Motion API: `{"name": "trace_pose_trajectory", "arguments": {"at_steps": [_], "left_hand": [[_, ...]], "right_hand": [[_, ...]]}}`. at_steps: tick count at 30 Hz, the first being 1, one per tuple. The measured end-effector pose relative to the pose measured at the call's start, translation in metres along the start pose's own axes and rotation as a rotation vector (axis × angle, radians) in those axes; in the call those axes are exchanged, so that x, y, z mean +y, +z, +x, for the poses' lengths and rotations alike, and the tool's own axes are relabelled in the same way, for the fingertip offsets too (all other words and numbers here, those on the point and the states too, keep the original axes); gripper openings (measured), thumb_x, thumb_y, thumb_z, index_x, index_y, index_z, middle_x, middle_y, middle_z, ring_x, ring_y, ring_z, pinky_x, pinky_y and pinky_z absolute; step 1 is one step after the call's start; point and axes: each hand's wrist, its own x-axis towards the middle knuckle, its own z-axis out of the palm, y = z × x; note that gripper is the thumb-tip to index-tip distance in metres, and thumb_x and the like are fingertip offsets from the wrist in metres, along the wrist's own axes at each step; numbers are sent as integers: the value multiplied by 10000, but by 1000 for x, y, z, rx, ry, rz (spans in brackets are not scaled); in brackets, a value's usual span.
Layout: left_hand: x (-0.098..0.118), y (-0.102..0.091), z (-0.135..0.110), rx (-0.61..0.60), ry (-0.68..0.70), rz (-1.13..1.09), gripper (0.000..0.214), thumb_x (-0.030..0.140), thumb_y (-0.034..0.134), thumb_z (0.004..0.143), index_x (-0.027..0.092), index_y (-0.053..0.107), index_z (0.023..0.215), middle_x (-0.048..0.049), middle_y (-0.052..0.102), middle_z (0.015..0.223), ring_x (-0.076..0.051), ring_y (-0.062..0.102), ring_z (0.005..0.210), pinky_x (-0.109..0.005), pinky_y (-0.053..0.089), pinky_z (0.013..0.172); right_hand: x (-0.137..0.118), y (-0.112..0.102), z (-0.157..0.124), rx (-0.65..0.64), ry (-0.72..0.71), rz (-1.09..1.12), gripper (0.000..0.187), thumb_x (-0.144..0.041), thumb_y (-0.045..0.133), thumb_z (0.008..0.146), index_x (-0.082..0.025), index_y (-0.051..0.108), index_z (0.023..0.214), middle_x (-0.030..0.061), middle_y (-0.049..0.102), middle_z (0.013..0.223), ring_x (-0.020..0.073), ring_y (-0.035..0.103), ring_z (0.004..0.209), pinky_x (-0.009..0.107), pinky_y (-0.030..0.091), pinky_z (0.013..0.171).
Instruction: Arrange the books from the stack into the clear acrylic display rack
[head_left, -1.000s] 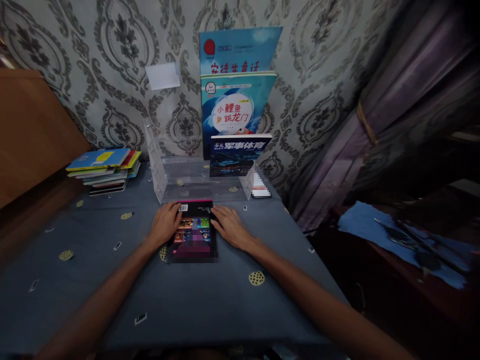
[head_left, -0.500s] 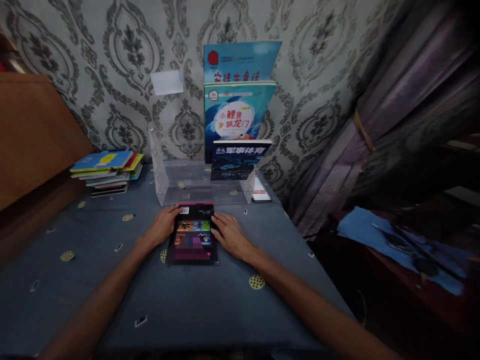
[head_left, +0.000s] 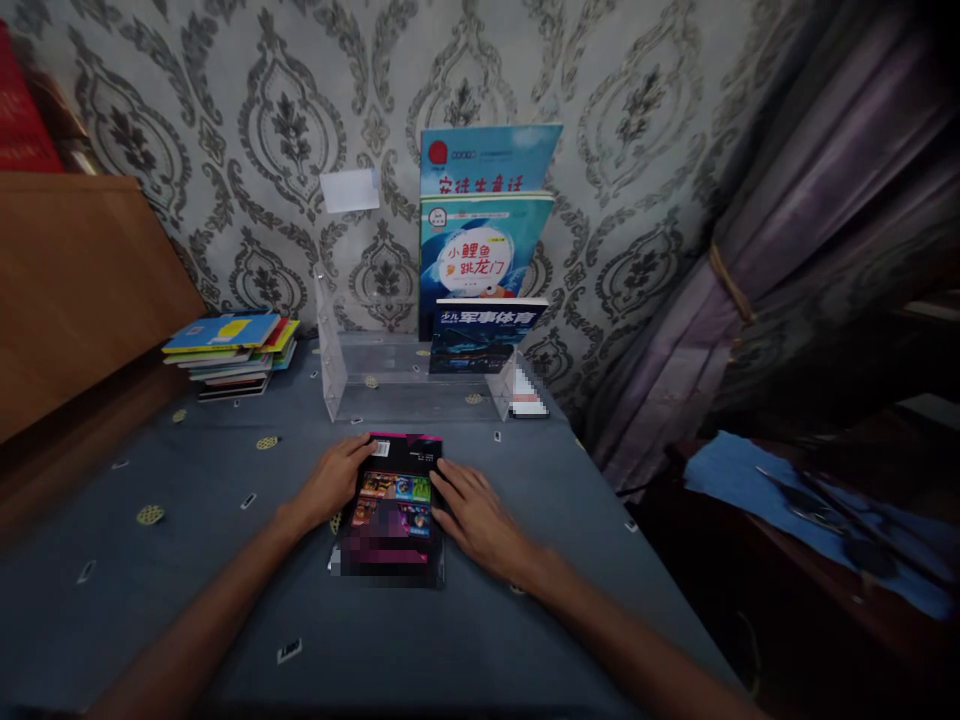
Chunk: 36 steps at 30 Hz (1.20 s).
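Observation:
A dark book with a pink edge [head_left: 394, 500] lies flat, back cover up, on the grey-blue tablecloth [head_left: 225, 600]. My left hand [head_left: 334, 485] rests at the book's left edge with fingers curled onto its cover. My right hand [head_left: 472, 515] lies at the right edge, fingers stretched along it and touching the cover. Behind the book stands a clear acrylic stand [head_left: 405, 385]. It holds three upright books: a dark blue one [head_left: 480, 335] in front, a teal one [head_left: 480, 250] behind it, and a light blue one [head_left: 487, 160] at the back.
A stack of several flat books [head_left: 232, 355] sits at the back left, beside a wooden panel [head_left: 75, 290]. Patterned wallpaper backs the table. Purple curtains [head_left: 787, 250] hang to the right, above a lower surface with a blue cloth [head_left: 757, 480].
The book and both hands now lie farther from the acrylic stand, nearer to me. The view has tilted so that everything sits lower in the picture.

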Motion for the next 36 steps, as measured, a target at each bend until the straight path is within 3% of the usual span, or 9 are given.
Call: {"name": "trace_pose_trajectory", "arguments": {"at_steps": [5,10,13,16,19,24,28,32,36], "left_hand": [[4,3,-3,13,23,-48,569,-25,461,819,206,608,1318,-108,580,1409,-237,562,1288,-463,464,1097],[10,2,-8,18,92,-96,538,-16,464,836,201,618,1304,-109,585,1403,-230,559,1293,-471,456,1105],[16,0,-15,4,133,-127,585,-33,442,824,220,596,1328,-94,574,1418,-217,534,1320,-484,438,1118],[23,-2,-22,-12,191,-161,613,-38,426,827,245,576,1350,-88,565,1428,-206,517,1338,-502,413,1134],[29,-3,-27,-24,242,-194,605,-33,422,836,242,570,1355,-94,562,1431,-207,511,1344,-522,387,1148],[39,-6,-30,-75,299,-242,626,-35,423,820,261,572,1351,-74,551,1444,-196,482,1369,-509,361,1172],[42,-7,-32,-79,310,-256,601,-20,431,829,254,571,1346,-74,549,1446,-192,481,1370,-503,364,1170],[41,-4,-32,-67,310,-265,565,12,440,846,254,577,1338,-63,557,1440,-181,501,1352,-484,370,1170],[44,-5,-31,-56,325,-290,491,52,428,876,223,617,1296,-79,594,1399,-184,550,1305,-461,402,1149]], "right_hand": [[-7,-6,-20,-53,-62,26,669,-460,594,938,-157,399,1502,188,371,1557,318,303,1470,587,318,1171],[-19,-20,-36,-149,-122,97,855,-562,636,882,-158,288,1550,182,334,1576,298,286,1479,557,256,1210],[-31,-23,-52,-192,-151,85,986,-673,662,798,-169,281,1555,205,301,1584,340,256,1484,587,236,1203],[-46,-13,-71,-154,-190,54,1083,-778,651,713,-171,319,1545,246,294,1575,405,264,1468,639,262,1164],[-60,10,-88,-66,-173,-6,1002,-701,710,721,-171,391,1510,270,389,1520,434,372,1406,658,337,1103],[-77,46,-102,81,-124,-90,830,-569,743,746,-203,476,1441,228,591,1356,398,551,1227,636,399,1053],[-91,54,-102,234,-111,-93,659,-534,707,777,-220,558,1336,161,697,1136,339,620,1067,620,411,1041],[-109,59,-94,406,-107,-43,401,-398,626,846,-241,617,1215,107,701,1002,282,636,944,604,440,1004],[-124,66,-83,507,-119,-20,284,-306,549,890,-235,642,1150,83,696,936,252,639,883,546,488,954]]}}
